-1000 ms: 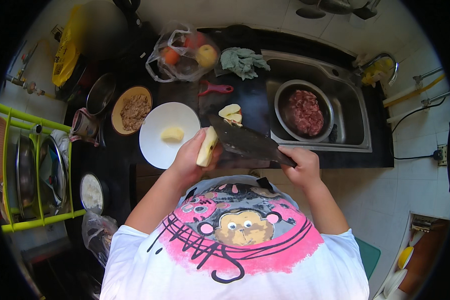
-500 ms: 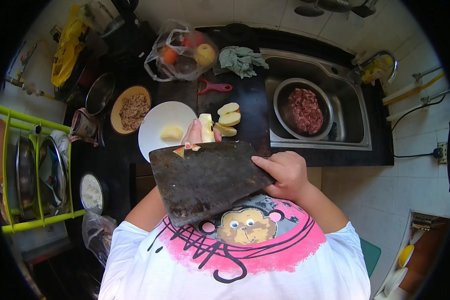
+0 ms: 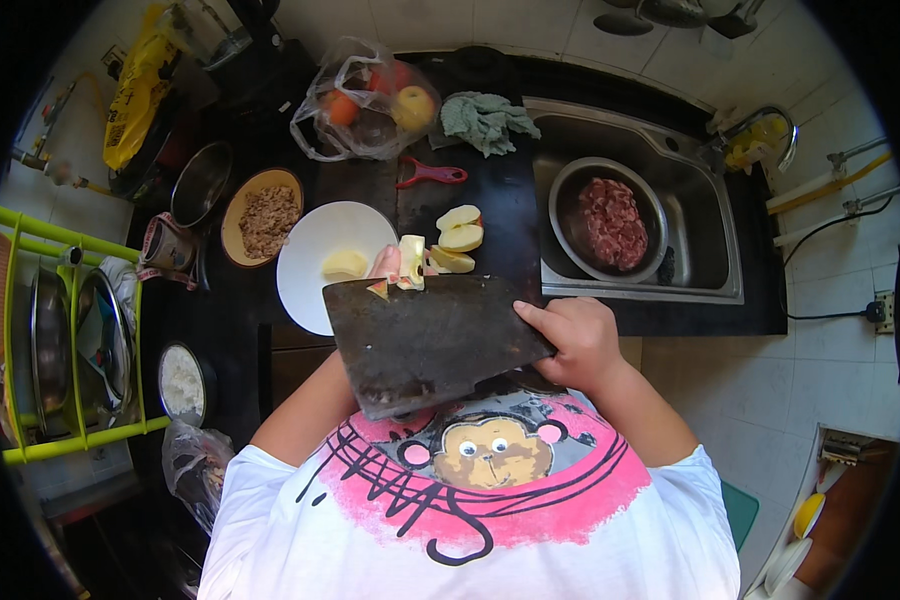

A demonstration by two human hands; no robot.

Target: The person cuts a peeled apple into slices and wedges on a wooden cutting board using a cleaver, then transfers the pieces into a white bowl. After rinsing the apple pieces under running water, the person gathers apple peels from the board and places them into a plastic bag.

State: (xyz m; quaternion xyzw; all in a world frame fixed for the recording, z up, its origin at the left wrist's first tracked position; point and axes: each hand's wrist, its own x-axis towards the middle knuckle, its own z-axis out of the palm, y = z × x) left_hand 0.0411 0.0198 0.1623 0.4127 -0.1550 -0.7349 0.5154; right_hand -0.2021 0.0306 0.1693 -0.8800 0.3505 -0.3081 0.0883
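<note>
Left hand [image 3: 385,262], partly hidden by the cleaver [image 3: 430,335], pinches an apple piece [image 3: 411,262] near the white bowl [image 3: 308,298], right hand [image 3: 580,340] wrapped round the cleaver's end; if slick flesh slips, I judge the edge could nick my fingers.

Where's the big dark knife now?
In the head view, the big dark knife is near the middle, gripped by the right hand, below and right of the white dish, above the monkey picture.
</note>
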